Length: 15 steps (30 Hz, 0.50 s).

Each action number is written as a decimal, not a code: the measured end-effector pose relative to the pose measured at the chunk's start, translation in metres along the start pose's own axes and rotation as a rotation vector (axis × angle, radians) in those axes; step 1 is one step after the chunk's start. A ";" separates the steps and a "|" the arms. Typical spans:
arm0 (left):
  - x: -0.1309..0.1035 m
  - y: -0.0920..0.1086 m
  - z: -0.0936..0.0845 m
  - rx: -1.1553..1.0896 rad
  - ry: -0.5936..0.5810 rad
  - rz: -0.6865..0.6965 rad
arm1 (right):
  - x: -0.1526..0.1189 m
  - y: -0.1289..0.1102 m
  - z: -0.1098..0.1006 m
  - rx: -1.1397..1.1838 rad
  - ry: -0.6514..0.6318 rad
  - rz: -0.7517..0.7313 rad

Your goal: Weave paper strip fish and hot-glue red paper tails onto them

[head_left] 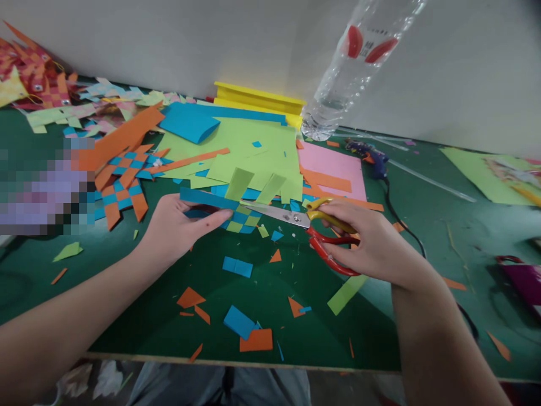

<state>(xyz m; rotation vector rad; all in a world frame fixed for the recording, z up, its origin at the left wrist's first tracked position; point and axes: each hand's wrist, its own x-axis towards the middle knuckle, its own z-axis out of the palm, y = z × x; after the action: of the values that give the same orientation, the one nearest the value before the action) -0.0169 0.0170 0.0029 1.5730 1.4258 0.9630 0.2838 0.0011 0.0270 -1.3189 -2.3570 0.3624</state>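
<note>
My left hand (183, 228) pinches a woven piece of blue and green paper strips (242, 217) between thumb and fingers. Long loose ends stick out of it, a blue one to the left and green ones upward. My right hand (363, 237) grips a pair of scissors (296, 219) with one yellow and one red handle. The handles are spread, and the blades point left, touching or just over the woven paper by the green ends. Whether the blades are cutting cannot be made out.
Green sheets (257, 152), a blue folded sheet (190, 121) and a pink sheet (333, 163) lie behind my hands. A plastic bottle (338, 84) and a glue gun (372, 158) with a cord stand right of them. Orange-blue woven pieces (122, 197) lie left; scraps (237, 267) litter the front.
</note>
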 end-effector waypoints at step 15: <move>0.001 -0.001 0.002 -0.031 0.000 -0.031 | 0.000 0.000 -0.003 -0.048 -0.005 -0.006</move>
<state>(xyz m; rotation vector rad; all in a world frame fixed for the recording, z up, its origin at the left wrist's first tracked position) -0.0156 0.0178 0.0018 1.5247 1.4245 0.9624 0.2852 0.0007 0.0295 -1.3335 -2.3875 0.3088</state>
